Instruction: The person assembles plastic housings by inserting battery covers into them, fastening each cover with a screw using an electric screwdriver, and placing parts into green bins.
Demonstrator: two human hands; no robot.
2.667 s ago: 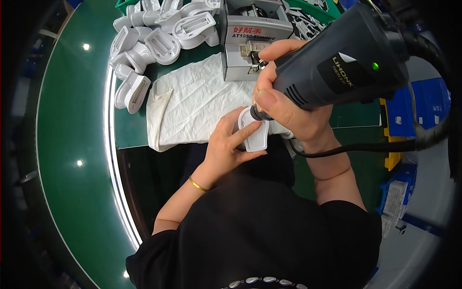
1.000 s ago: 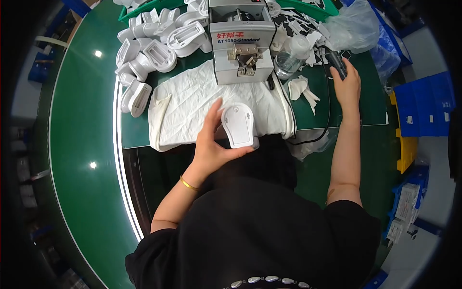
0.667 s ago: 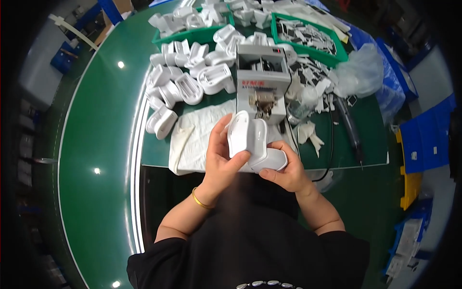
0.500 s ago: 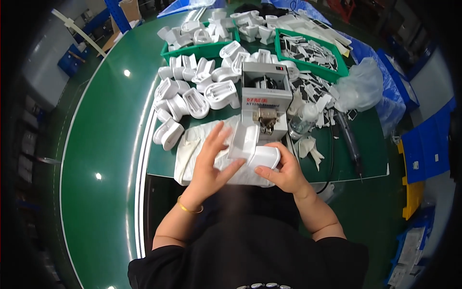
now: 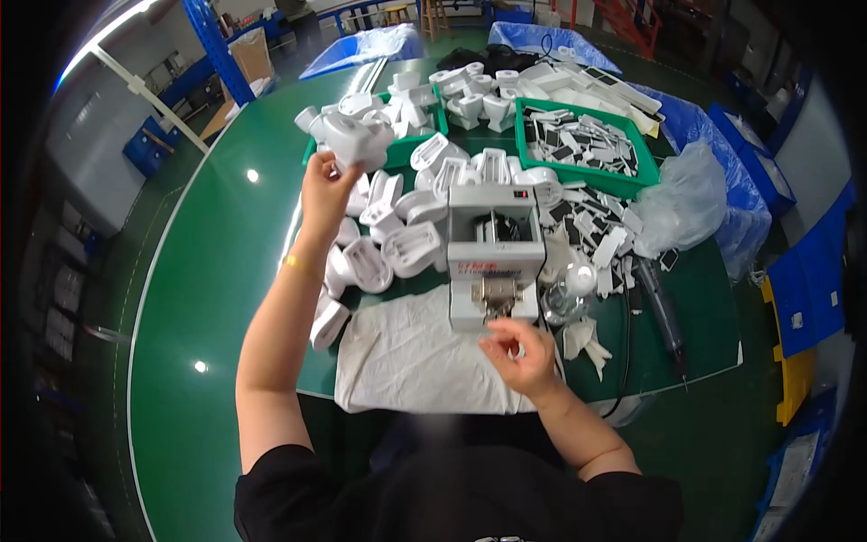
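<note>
At the far left, my left hand (image 5: 325, 194) reaches out with its fingers closed on a curved white plastic housing (image 5: 357, 137), raised over the near edge of a green bin (image 5: 417, 149) of similar parts. My right hand (image 5: 526, 363) is close in front of a grey desktop machine (image 5: 495, 256) with a metal outlet. Its thumb and fingertips are pinched together. Anything between them is too small to make out. Below both hands lies a white cloth (image 5: 411, 357). Several white housings (image 5: 411, 248) stand left of the machine.
A second green bin (image 5: 587, 178) holds small white and black pieces, with more scattered nearby. Right of the machine are a clear jar (image 5: 569, 296), a crumpled plastic bag (image 5: 684, 203) and a dark electric screwdriver (image 5: 662, 312) with a cable. The green table (image 5: 208, 307) curves away left.
The white piece both hands held over the cloth is now away from there. My left hand has swung far left with a housing; my right hand has let go and closed into a pinch.
</note>
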